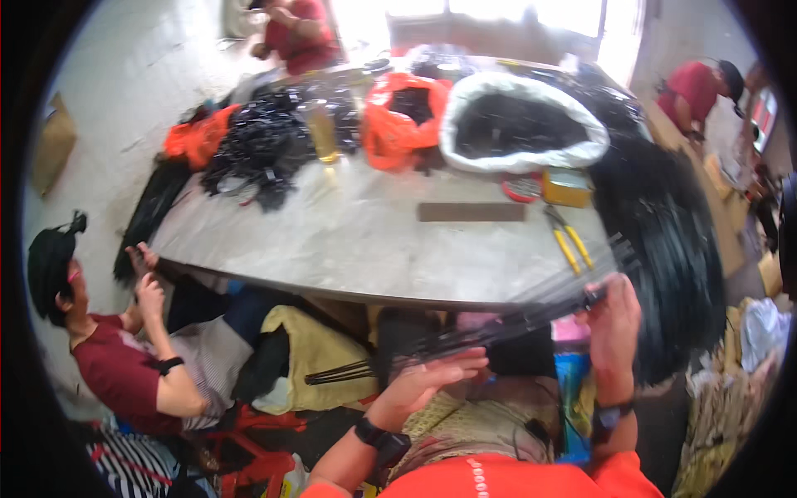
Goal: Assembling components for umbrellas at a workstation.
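Observation:
A long bundle of thin black rods point(506, 326), smeared by motion, slants across in front of me, from low left to upper right. My right hand point(615, 315) is closed round it near its upper right end. Toward the lower left end, my left hand point(440, 373) lies along the bundle with fingers stretched out, touching it; the far side of that hand is hidden. On the table point(349, 241) beyond are yellow-handled pliers point(569, 241), a flat dark brown bar point(471, 212), a round red tin point(521, 187) and a yellow box point(567, 187).
A white-lined basin point(452, 137) of black pieces, an orange bag point(372, 137) and a heap of black strips point(257, 137) occupy the table's far side. Long black strands point(672, 249) hang over its right edge. A co-worker point(137, 357) sits at left, beside a red stool point(266, 448).

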Motion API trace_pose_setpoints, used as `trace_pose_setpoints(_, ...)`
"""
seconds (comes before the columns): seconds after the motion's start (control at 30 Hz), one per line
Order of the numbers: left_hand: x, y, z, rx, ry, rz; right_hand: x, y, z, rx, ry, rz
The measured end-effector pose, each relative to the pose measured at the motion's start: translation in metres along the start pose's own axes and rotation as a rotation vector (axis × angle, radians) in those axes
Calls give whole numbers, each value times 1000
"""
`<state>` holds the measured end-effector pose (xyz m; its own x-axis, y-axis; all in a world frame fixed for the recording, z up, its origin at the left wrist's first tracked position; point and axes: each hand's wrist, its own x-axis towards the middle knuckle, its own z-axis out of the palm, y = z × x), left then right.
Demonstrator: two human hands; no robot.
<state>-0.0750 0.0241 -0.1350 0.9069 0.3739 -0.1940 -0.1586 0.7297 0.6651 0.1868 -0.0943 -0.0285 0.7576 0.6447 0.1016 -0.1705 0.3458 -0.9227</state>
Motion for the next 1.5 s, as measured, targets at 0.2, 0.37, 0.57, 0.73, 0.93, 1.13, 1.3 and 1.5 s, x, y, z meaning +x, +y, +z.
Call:
trace_pose_setpoints(0.2, -8, -21, 20, 261, -123, -244, 22, -39, -20, -74, 66, -208)
trace_pose_setpoints(0.37, -22, 36, 49, 491, -294, -201, 46, -68, -21, -192, 33, -329)
trace_pose_setpoints(0.57, 6, 68, 60, 492, 105, 295, 73, -109, -16, -248, -184, -412)
trace_pose_setpoints(0.73, 54, 57, 73, 572, 94, 307, 86, -124, -10, -280, -501, -398)
trace_pose_setpoints(0.93, 84, 32, 84, 195, -170, 197, 90, -80, 18, -216, -707, -141)
trace_pose_setpoints(1.13, 87, 17, 78, 73, -58, 135, 103, -43, 23, -138, -698, -54)
trace_pose_setpoints(1.3, 83, 11, 62, 68, -45, 167, 111, -36, 20, -56, -742, 86)
trace_pose_setpoints(1.5, 79, 10, 65, 35, -27, 204, 104, -34, 16, -195, -458, -43)
